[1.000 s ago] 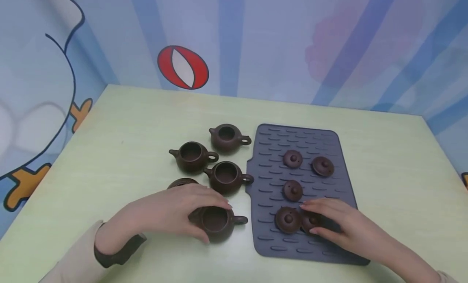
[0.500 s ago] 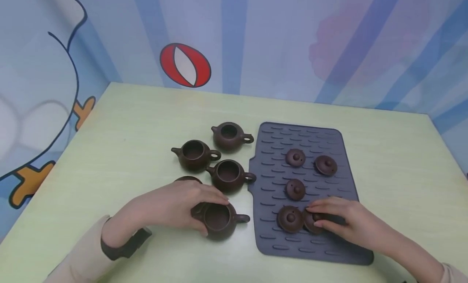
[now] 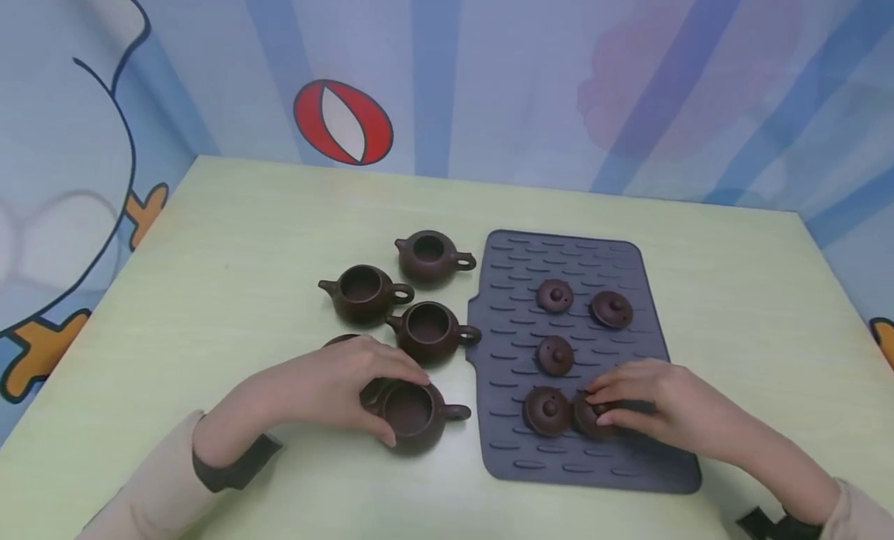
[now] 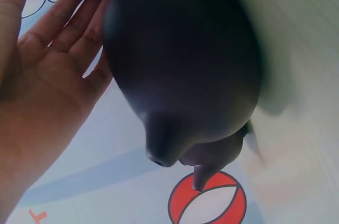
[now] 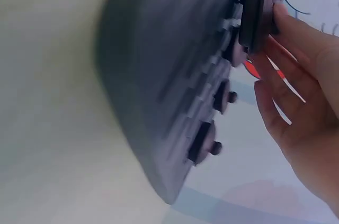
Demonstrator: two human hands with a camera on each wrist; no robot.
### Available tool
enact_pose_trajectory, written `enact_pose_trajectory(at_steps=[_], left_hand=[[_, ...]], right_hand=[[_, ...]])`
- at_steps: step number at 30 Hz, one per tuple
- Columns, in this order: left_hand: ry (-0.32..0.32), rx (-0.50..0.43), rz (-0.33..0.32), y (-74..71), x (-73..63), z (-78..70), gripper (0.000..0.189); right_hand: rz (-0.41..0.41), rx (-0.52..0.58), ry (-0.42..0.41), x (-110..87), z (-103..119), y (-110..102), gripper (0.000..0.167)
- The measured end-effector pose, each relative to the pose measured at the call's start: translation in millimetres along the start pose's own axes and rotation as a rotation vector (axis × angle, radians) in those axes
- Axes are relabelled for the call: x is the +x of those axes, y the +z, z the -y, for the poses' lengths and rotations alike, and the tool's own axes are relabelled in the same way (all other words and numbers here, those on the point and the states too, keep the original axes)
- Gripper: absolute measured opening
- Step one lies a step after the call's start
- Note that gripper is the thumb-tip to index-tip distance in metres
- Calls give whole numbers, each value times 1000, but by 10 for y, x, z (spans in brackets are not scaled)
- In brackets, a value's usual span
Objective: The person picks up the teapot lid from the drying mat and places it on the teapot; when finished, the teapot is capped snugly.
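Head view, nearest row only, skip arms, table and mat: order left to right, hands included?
Left hand → nearest teapot → unheld lid → pinched lid → right hand.

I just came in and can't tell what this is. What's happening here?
A person is handling small dark teapots and their lids. The left hand holds the nearest teapot between thumb and fingers on the table. The right hand pinches a lid at the grey mat; I can't tell whether it is lifted. Four other lids lie on the mat. Four other teapots sit beyond the left hand, one partly hidden by it.
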State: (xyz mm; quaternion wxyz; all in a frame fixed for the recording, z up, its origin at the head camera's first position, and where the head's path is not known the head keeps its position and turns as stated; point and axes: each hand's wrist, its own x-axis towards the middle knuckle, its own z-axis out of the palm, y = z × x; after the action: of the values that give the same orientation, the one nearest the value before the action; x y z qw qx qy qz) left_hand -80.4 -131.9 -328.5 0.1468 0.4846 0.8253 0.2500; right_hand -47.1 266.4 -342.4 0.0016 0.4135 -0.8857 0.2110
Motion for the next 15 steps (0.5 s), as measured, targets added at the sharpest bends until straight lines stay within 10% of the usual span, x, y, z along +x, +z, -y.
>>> enact_pose_trajectory(at_steps=[15], left_hand=[[-79, 32, 62, -18, 7, -67, 58]], right_hand=[[-75, 221, -65, 272, 169, -2, 30]])
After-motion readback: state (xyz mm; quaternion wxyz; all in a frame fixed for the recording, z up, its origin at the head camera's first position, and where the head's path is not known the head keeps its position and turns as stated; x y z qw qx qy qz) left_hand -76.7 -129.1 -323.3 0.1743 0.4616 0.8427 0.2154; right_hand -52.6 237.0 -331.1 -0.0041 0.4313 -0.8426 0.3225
